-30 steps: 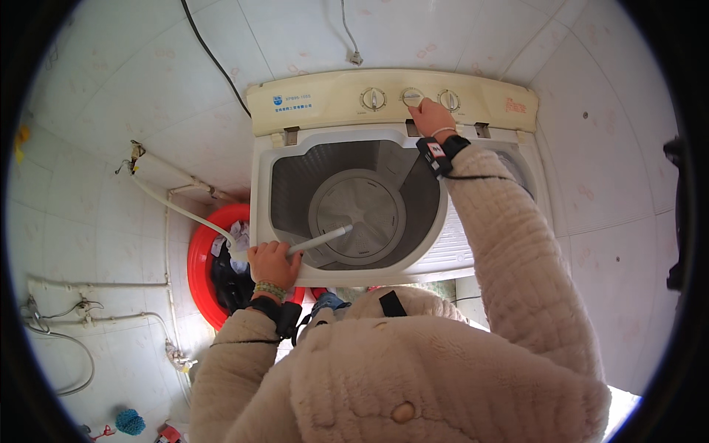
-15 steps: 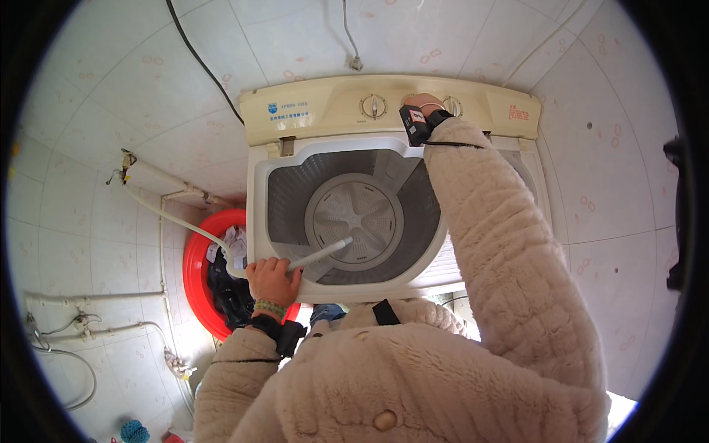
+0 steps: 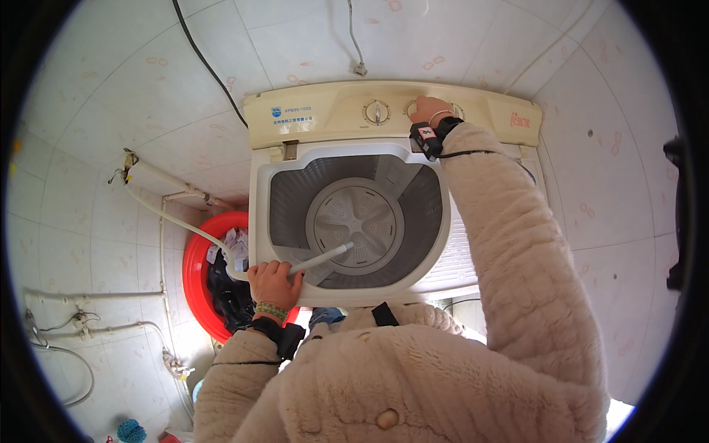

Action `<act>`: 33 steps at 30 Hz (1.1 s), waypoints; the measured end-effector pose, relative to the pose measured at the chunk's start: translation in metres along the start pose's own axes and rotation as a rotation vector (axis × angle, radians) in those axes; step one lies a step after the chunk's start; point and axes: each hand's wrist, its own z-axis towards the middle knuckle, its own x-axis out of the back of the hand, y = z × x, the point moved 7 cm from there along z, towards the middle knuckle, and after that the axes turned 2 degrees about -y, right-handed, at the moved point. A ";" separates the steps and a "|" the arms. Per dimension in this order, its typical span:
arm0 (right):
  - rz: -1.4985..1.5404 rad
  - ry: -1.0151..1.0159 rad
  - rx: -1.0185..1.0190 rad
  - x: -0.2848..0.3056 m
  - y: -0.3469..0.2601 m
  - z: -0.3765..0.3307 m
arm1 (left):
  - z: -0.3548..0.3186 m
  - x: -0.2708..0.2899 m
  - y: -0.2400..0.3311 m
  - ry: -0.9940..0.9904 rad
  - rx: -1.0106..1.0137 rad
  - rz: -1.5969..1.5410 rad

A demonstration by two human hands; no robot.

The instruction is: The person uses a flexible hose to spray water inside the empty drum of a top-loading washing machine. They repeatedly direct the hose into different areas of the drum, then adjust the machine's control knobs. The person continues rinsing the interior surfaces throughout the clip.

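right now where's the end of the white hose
In the head view, the white hose tip hangs inside the washer tub, held at the front rim by the left hand.

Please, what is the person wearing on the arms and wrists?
Both arms are in thick, fluffy cream sleeves. The left hand has a black strap and a green-yellow beaded bracelet at the wrist. The right hand has a black strap with a small tag and a thin bangle.

Your way into the washing tub point(image 3: 425, 214) is open from above; the white hose point(image 3: 319, 260) crosses its front rim; the red basin point(image 3: 193, 273) crowds the left side.
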 end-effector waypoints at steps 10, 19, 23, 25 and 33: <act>-0.138 0.103 0.217 0.021 -0.024 -0.012 | -0.001 0.002 0.000 -0.009 0.007 -0.050; -0.373 0.397 0.836 -0.007 -0.101 -0.023 | 0.000 0.003 0.001 -0.001 0.001 -0.044; -0.365 0.434 0.859 -0.010 -0.095 -0.013 | -0.002 -0.002 -0.001 0.004 0.012 -0.068; -0.355 0.397 0.898 -0.012 -0.093 -0.010 | -0.004 -0.003 -0.002 0.008 0.019 -0.075; -0.422 0.274 0.850 -0.023 -0.077 0.009 | -0.006 0.001 -0.003 0.065 -0.029 -0.200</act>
